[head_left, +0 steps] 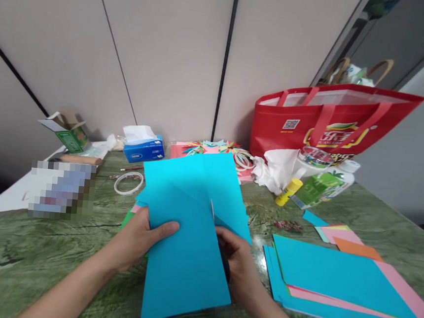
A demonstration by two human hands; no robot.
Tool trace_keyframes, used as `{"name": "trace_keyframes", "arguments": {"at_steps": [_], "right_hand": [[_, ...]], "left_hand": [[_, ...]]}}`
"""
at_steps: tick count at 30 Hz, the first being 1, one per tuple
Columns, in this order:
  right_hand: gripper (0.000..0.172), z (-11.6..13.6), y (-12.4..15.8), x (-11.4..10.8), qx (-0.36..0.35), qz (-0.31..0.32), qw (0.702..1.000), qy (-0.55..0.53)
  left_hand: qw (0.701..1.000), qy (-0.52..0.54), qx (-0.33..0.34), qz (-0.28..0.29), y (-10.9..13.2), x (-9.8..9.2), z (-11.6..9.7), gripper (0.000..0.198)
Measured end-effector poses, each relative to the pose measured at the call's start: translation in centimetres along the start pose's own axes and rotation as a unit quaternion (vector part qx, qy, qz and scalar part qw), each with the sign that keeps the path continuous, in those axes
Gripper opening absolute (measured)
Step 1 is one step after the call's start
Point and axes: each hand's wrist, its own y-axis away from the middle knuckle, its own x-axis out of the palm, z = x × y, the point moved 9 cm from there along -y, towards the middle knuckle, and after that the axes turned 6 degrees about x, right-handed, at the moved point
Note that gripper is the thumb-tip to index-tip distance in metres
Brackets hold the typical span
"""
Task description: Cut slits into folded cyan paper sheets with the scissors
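Left hand (140,239) grips my blue paper (183,270); right hand (240,264) holds scissors (225,266). White tissue (139,134) pokes from the blue box (144,151).

Indoor light, fairly bright, mostly even; source out of frame, probably overhead. White glare hit the worktop (88,252) just right of the right hand (237,267). Soft darker shading crossed the far part of the blue paper (185,270). Wall (169,51) looked greyish, dimmer toward the far left; left edge near black. Wide-angle stretch pulled the red bag (273,132) toward the right. Pixelated patch (62,190) at left, unreadable. Far small items slightly soft.
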Motion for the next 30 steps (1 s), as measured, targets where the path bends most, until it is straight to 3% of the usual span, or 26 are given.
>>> {"name": "trace_keyframes", "arguments": {"at_steps": [10, 30], "right_hand": [[0.027, -0.33, -0.03, 0.12, 0.001, 0.019, 1.000, -0.022], [0.025, -0.01, -0.05, -0.32, -0.023, -0.004, 0.999, 0.029]], "left_hand": [[1.000, 0.000, -0.003, 0.008, -0.02, -0.01, 0.20, 0.028], [1.000, 0.001, 0.008, 0.017, -0.06, 0.05, 0.22, 0.025]]}}
